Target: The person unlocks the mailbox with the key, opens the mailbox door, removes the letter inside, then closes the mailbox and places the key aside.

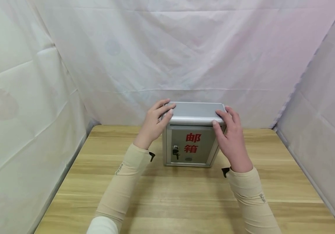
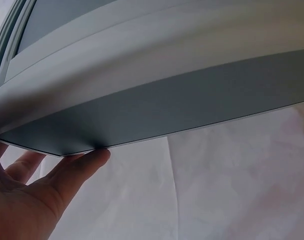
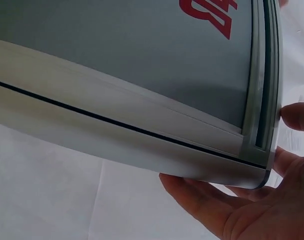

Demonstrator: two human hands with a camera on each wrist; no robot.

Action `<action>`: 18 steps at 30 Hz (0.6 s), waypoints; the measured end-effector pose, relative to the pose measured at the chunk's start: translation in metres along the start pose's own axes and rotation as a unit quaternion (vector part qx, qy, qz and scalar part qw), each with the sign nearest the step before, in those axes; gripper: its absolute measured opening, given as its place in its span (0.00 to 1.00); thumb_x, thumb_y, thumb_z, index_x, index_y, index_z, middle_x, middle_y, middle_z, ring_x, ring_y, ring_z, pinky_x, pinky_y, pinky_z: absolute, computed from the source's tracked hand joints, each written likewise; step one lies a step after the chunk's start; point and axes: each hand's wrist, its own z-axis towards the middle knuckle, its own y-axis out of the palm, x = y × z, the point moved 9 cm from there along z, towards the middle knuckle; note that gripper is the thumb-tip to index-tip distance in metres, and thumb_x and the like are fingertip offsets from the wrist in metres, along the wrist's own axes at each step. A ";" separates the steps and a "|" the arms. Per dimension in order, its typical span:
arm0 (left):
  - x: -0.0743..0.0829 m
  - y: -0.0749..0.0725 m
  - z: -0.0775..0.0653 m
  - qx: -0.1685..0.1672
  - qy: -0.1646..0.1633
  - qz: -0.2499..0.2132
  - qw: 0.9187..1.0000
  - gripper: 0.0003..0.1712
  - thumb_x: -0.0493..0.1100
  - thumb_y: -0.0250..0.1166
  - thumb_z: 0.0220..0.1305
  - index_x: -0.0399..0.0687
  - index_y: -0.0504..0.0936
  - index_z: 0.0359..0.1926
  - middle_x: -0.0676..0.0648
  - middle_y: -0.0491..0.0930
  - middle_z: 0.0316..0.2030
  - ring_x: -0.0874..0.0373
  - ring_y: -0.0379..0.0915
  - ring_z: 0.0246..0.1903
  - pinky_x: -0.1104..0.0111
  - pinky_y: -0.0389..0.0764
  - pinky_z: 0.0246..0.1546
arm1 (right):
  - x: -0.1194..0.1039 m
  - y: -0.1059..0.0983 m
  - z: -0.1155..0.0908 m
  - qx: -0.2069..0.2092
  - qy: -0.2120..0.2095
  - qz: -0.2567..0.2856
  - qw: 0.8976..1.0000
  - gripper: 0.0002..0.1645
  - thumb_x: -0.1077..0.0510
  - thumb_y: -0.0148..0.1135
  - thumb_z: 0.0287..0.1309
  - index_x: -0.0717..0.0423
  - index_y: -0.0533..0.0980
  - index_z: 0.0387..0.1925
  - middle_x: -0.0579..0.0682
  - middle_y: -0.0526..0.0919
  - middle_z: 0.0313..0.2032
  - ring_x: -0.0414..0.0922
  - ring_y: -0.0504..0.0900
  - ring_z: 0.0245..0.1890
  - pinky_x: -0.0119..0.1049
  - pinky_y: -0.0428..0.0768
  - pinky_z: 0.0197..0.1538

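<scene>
A grey metal mailbox (image 1: 203, 152) stands upright on the table, its front facing me with red Chinese characters (image 1: 191, 149). A key (image 1: 176, 152) sits in the lock at the left of its door, which is closed. My left hand (image 1: 151, 126) holds the upper left corner, fingers over the top and side. On the upper right corner, my right hand (image 1: 234, 143) has its thumb at the front edge and fingers over the top and side. Both wrist views show fingers (image 2: 81, 170) and fingertips (image 3: 172, 186) touching the box's edges. Its back is hidden.
The wooden table (image 1: 167, 201) extends in front of the mailbox and to both sides. Pale cloth (image 1: 167, 48) hangs close behind the box. More cloth encloses the table at left (image 1: 24, 113) and right (image 1: 328, 107).
</scene>
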 end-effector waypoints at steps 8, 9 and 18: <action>-0.003 0.003 -0.002 0.000 -0.005 0.002 1.000 0.21 0.54 0.49 0.64 0.56 0.74 0.55 0.58 0.62 0.58 0.63 0.65 0.47 0.68 0.69 0.37 | -0.020 -0.012 -0.008 0.042 -0.032 -0.003 0.999 0.22 0.50 0.55 0.57 0.54 0.72 0.52 0.50 0.57 0.62 0.49 0.55 0.61 0.53 0.58 0.54; -0.003 0.004 -0.003 0.001 -0.005 0.000 1.000 0.21 0.54 0.49 0.64 0.56 0.74 0.55 0.57 0.62 0.58 0.64 0.65 0.47 0.68 0.69 0.37 | -0.027 -0.016 -0.010 0.059 -0.047 0.003 0.997 0.21 0.51 0.55 0.56 0.55 0.73 0.51 0.51 0.58 0.61 0.49 0.55 0.61 0.52 0.58 0.54; 0.000 0.003 -0.002 0.002 -0.003 -0.008 1.000 0.21 0.54 0.48 0.64 0.55 0.74 0.54 0.57 0.62 0.58 0.63 0.65 0.47 0.67 0.69 0.36 | -0.091 -0.035 -0.036 0.146 -0.187 0.067 0.969 0.16 0.57 0.55 0.50 0.64 0.77 0.38 0.58 0.74 0.45 0.54 0.70 0.46 0.43 0.65 0.50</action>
